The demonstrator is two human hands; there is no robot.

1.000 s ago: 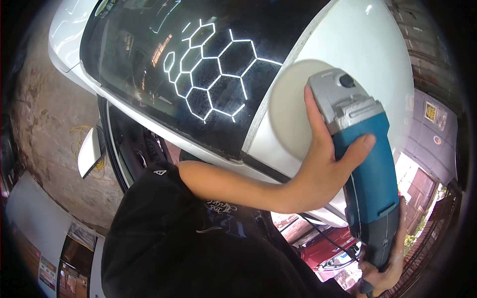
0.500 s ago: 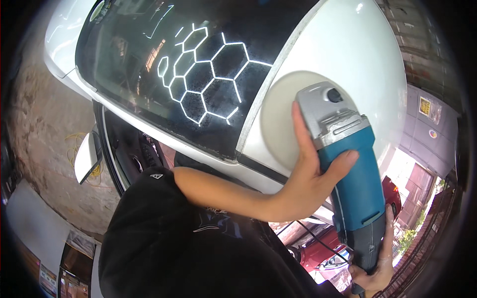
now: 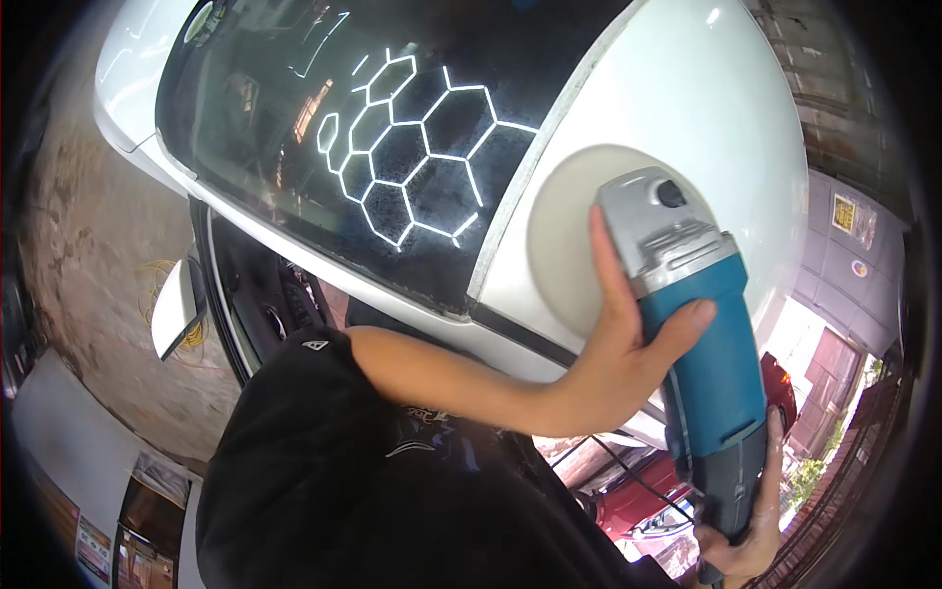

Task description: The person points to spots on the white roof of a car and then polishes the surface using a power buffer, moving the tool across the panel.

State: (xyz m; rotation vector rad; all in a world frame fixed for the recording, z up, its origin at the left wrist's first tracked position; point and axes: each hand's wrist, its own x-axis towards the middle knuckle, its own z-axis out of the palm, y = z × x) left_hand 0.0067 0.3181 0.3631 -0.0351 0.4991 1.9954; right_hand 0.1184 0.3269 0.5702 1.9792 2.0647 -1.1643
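Observation:
A teal polisher (image 3: 702,344) with a grey metal head lies across the car's white roof panel (image 3: 706,98). Its round, cream-coloured pad (image 3: 561,231) is flat against the paint, close to the edge of the dark glass; the head covers part of the pad. My left hand (image 3: 638,339) grips the front of the body, thumb over the teal casing and a finger stretched along the metal head. Around the black rear handle, my right hand (image 3: 751,540) is closed, partly hidden behind the tool. A black cord (image 3: 638,478) runs beside the handle.
Bright hexagon light reflections show on the dark car window (image 3: 432,147). A white side mirror (image 3: 177,309) sticks out at the left, with a yellow cable (image 3: 162,280) beyond it. A red vehicle (image 3: 638,501) stands at the lower right, and a grey panel (image 3: 844,265) is farther right.
The polisher and both hands have shifted slightly to the right and a little down across the white panel. My grip on the tool looks the same.

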